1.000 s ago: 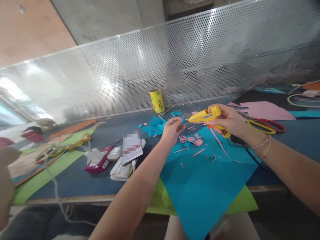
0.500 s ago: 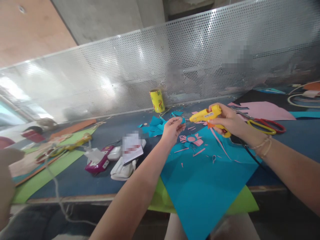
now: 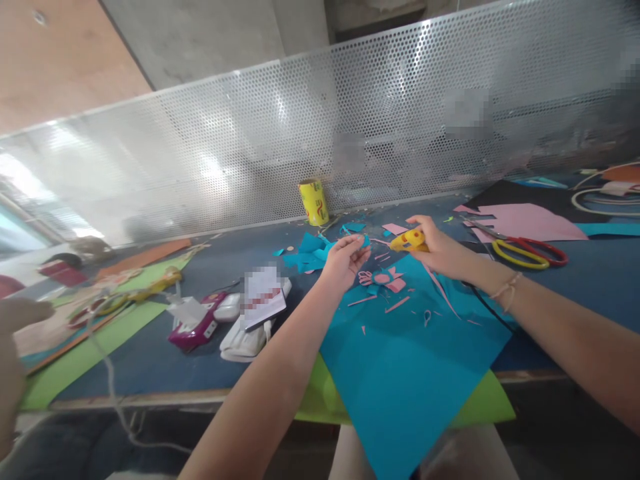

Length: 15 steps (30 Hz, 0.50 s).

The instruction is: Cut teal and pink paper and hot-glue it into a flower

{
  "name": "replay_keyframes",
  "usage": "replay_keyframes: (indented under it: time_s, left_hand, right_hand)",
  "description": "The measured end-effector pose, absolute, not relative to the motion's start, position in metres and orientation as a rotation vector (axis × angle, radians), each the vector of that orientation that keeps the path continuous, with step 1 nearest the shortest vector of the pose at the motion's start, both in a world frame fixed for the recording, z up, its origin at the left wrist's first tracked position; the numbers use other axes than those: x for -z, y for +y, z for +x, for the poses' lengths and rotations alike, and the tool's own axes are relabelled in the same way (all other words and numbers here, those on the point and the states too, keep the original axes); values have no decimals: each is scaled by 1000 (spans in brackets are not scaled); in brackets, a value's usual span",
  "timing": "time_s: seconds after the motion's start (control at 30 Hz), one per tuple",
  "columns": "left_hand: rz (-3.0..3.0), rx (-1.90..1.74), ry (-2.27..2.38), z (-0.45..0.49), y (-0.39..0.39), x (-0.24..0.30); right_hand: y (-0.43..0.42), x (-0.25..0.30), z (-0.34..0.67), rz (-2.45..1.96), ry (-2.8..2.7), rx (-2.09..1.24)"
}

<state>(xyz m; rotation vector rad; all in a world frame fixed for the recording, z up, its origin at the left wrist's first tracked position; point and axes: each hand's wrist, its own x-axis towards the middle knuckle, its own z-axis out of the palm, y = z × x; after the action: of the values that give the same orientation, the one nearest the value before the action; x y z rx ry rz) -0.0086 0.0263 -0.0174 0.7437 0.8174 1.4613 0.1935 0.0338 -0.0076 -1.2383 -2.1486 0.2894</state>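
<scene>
My left hand (image 3: 347,260) is closed, pinching a small blue felt piece (image 3: 366,241) at its fingertips. In my right hand (image 3: 440,252) is a yellow glue gun (image 3: 407,240), tipped down toward the table, its nozzle to the left. The palm hides most of its handle. A black cord trails from under that hand. Below both hands lies a large blue felt sheet (image 3: 400,373), with a pink and blue flower shape (image 3: 385,278) and several pink scraps on it. Beside my left hand sits a pile of cut blue pieces (image 3: 307,253).
Scissors with red and yellow handles (image 3: 530,253) lie at right beside pink felt (image 3: 535,220). A yellow cylinder (image 3: 313,202) stands by the perforated metal screen (image 3: 250,147). At left are a purple power strip (image 3: 193,330), a phone (image 3: 265,307) and another person's arm (image 3: 15,373).
My right hand has turned the glue gun and lowered it toward the table, slightly away from my left hand. The left hand stays almost still with the blue felt piece.
</scene>
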Motion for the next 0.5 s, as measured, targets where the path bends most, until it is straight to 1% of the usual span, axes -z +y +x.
replay_keyframes:
  time_s: [0.27, 0.5]
  left_hand:
    - [718, -1467, 818, -9, 29, 17]
    - [707, -1481, 783, -9, 27, 16]
  right_hand:
    - [38, 10, 197, -1206, -2200, -172]
    - [42, 23, 197, -1229, -2520, 7]
